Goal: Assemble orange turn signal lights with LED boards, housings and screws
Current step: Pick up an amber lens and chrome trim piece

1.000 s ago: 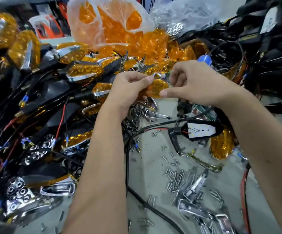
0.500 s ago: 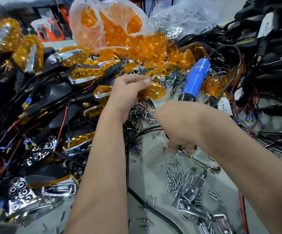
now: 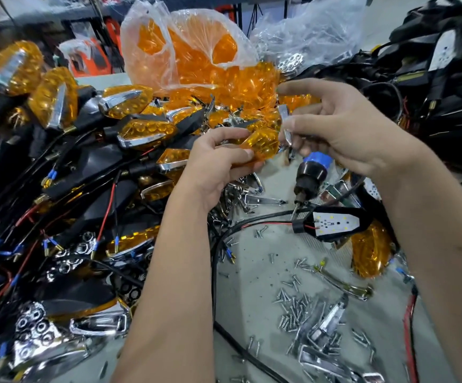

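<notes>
While left hand [image 3: 213, 164] pinches orange lens [image 3: 260, 143], right hand [image 3: 343, 134] adjoins.

We are in a workshop where small lights get put together. At nine o'clock we see a big heap of finished orange lights [image 3: 141, 131] with black wires. At twelve o'clock sits a clear bag of orange covers [image 3: 196, 59]. Little screws [image 3: 293, 308] lie loose on the grey table [image 3: 252, 272] at five o'clock. A blue screwdriver tool [image 3: 311, 172] stands near three o'clock, beside a white light board [image 3: 334, 223].
</notes>
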